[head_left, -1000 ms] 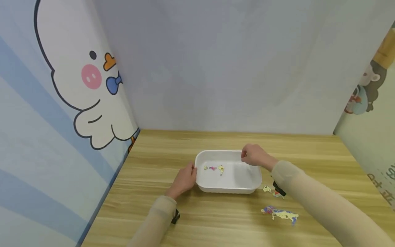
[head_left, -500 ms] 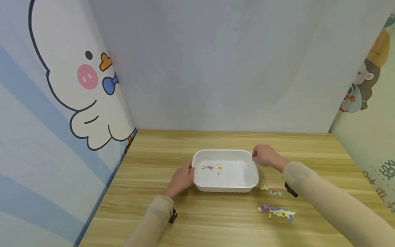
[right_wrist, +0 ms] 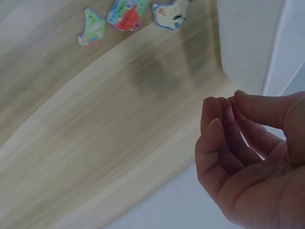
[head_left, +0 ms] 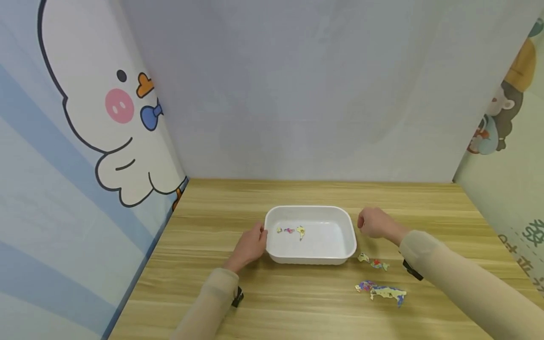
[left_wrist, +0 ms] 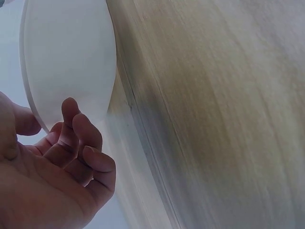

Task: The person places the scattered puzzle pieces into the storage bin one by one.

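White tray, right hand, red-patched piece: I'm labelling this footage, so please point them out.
White tray (head_left: 320, 236), head view: its bare inner floor.
Right hand (right_wrist: 255, 176), right wrist view: the palm.
Red-patched piece (right_wrist: 128, 18), right wrist view: its red patch.

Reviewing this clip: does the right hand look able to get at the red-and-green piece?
Probably yes: the right hand appears to hold nothing, and the red-and-green piece lies uncovered on the table, outside the white bin, with nothing visible between.
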A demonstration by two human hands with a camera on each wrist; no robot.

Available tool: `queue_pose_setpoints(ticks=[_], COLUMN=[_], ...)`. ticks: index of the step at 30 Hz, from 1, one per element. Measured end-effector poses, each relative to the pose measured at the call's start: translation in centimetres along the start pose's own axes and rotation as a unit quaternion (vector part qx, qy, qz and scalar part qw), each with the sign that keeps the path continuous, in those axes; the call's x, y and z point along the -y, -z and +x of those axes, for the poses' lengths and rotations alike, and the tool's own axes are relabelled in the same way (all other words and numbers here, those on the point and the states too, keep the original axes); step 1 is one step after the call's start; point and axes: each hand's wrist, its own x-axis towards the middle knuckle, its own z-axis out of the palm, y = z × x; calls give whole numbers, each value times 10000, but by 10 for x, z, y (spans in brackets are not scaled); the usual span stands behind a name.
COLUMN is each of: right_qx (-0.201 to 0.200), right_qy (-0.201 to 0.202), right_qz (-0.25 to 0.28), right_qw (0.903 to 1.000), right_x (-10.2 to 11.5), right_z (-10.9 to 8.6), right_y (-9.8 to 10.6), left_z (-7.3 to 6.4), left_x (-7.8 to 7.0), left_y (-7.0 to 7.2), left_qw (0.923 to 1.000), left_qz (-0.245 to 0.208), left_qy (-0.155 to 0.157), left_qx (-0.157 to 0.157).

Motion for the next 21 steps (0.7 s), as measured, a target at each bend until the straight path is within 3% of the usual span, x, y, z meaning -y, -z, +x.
queue_pose_setpoints(ticks=[5, 15, 21], right_qx=[218, 83, 370], right_qy=[-108, 53, -92], right_qz=[63, 51, 291], right_qw=[9997, 9999, 9988], right_x=[-5, -15, -15], right_z=[-7, -10, -14], right_y=[-6, -15, -19], left_z=[0, 1, 1], left_x=[-1, 1, 0], left_y=[-1, -2, -1], left_qw=[10000, 10000, 10000], left_qz=[16, 32, 57], left_qy=[40, -35, -48], left_qx=[19, 34, 28])
